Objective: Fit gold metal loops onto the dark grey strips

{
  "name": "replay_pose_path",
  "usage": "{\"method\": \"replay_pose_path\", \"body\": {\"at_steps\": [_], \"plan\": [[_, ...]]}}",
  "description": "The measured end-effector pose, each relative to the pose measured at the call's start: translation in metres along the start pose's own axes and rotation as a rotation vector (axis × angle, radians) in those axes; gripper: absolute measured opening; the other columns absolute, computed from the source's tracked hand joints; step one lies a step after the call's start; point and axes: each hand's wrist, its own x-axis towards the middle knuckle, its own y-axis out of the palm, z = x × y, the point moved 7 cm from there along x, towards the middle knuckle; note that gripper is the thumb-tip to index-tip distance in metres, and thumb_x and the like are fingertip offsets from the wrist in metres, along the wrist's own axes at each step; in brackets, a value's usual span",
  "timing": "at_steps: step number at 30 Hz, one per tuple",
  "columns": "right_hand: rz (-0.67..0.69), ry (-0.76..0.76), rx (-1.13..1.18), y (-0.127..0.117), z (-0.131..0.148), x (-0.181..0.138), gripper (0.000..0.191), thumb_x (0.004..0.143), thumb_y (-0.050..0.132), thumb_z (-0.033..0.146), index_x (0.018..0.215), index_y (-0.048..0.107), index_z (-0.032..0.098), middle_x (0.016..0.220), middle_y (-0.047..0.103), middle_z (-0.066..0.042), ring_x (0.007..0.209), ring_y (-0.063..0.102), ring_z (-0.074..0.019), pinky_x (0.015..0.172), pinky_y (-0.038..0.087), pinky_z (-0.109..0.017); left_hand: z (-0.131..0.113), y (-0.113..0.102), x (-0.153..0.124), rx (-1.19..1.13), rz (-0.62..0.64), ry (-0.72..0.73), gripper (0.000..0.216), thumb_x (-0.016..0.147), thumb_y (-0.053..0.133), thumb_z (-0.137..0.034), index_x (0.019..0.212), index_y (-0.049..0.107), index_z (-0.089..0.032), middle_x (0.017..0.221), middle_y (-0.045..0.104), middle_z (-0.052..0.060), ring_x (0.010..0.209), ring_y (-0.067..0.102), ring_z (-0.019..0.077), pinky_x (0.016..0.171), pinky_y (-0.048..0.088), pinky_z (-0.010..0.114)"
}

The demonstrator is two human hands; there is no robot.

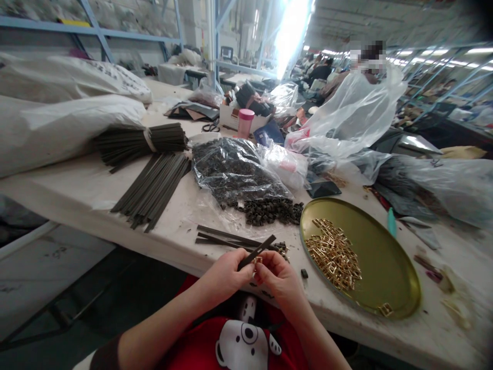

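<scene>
Pinched in my left hand (230, 270) is a dark strap (257, 251), its free end slanting up to the right. My right hand (278, 273) has its fingertips closed on a small gold buckle (258, 260) at the strap's near end. Whether the strap runs through the buckle is hidden by my fingers. Just beyond my hands lie a few more dark straps (221, 236), with finished-looking ends bearing gold metal partly covered by my right hand. A single small black loop (304, 274) rests on the table right of my right hand.
A round gold tray (385, 257) holds a heap of gold buckles (335, 254). Small black loops (265, 210) spill from a clear plastic bag (234, 167). Strap bundles (154, 190) lie left. A pink-lidded jar (245, 123) and plastic bags stand behind; a person (346, 77) is beyond.
</scene>
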Motion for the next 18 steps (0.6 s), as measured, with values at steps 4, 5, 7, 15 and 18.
{"method": "replay_pose_path", "body": {"at_steps": [4,5,7,15,18], "plan": [[-0.085,-0.009,0.092,-0.006,0.005,-0.002,0.024,0.069,0.068,0.034,0.085,0.058,0.019,0.063,0.056,0.005,0.051,0.051,-0.0063,0.049,0.042,-0.019,0.003,-0.008,-0.003,-0.050,-0.018,-0.021,0.032,0.087,0.034,-0.038,0.076,0.053,-0.015,0.058,0.045,-0.004,0.056,0.042,0.0111,0.052,0.031,0.021],[-0.099,-0.003,0.147,-0.007,0.006,-0.002,0.025,0.069,0.069,0.034,0.087,0.058,0.020,0.062,0.056,0.006,0.051,0.052,-0.0063,0.049,0.043,-0.018,0.005,-0.010,-0.005,-0.058,-0.016,-0.029,0.033,0.088,0.032,-0.040,0.078,0.053,-0.015,0.057,0.043,-0.005,0.054,0.040,0.0107,0.051,0.031,0.021],[-0.121,0.020,0.276,-0.008,0.008,-0.003,0.027,0.068,0.070,0.031,0.090,0.059,0.021,0.064,0.058,0.005,0.051,0.052,-0.0058,0.049,0.045,-0.018,0.007,-0.013,-0.009,-0.055,0.012,-0.034,0.034,0.088,0.032,-0.040,0.081,0.054,-0.015,0.056,0.041,-0.005,0.053,0.039,0.0104,0.051,0.030,0.021],[-0.170,0.167,0.581,0.000,0.004,-0.011,0.037,0.056,0.079,0.022,0.089,0.065,0.019,0.061,0.059,0.004,0.049,0.051,-0.0035,0.047,0.046,-0.013,0.003,-0.016,-0.021,0.064,0.048,0.028,0.031,0.088,0.037,-0.038,0.090,0.060,-0.018,0.079,0.060,0.000,0.072,0.052,0.0149,0.067,0.038,0.022],[-0.176,0.191,0.595,0.001,0.004,-0.015,0.038,0.055,0.080,0.022,0.090,0.066,0.019,0.059,0.059,0.004,0.049,0.052,-0.0042,0.047,0.047,-0.014,0.000,-0.022,-0.023,0.111,0.003,0.051,0.032,0.088,0.036,-0.037,0.090,0.062,-0.018,0.082,0.062,0.001,0.078,0.054,0.0166,0.072,0.039,0.023]]}}
